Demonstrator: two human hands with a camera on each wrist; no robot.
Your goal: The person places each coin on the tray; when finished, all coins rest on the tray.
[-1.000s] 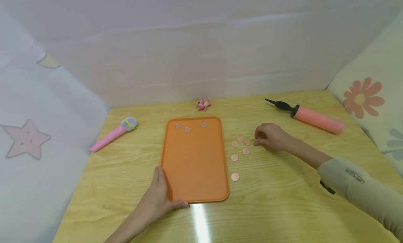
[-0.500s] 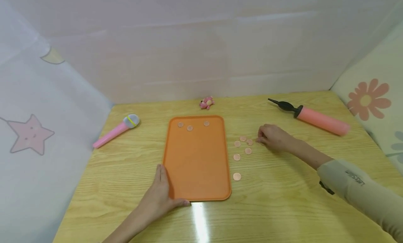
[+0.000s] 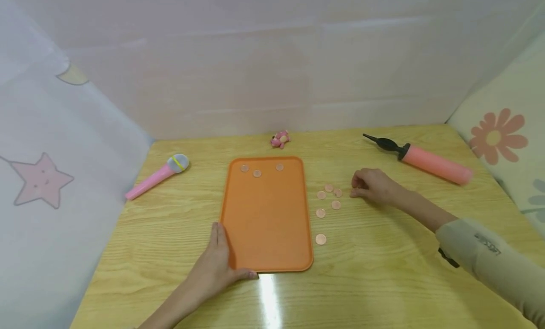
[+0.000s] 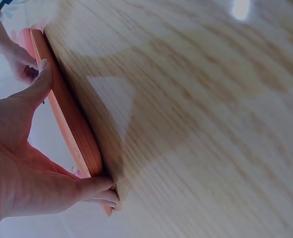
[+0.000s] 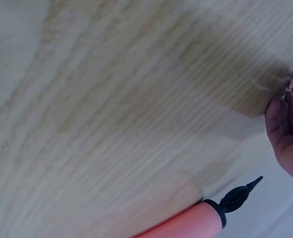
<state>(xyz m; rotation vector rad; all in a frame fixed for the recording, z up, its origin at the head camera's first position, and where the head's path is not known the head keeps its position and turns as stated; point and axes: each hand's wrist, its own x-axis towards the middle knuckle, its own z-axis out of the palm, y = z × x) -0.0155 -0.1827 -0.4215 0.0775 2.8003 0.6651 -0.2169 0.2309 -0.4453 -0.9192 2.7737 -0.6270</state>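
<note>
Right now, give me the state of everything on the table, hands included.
Orange tray: lying flat, three coins inside
Loose coins: six, lying flat beside tray
Toy microphone: lying down
Pink figurine: lying down
Pump: lying sideways
Left hand: holding tray corner
Right hand: fingers curled, hold unclear

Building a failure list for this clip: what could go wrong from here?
1. The right hand is close beside the loose coins and might scatter them.
2. The left hand grips the orange tray at its near left corner; a tug could slide the three coins on it.
3. Some loose coins lie near the tray's right edge, so a rightward shift may push them.
</note>
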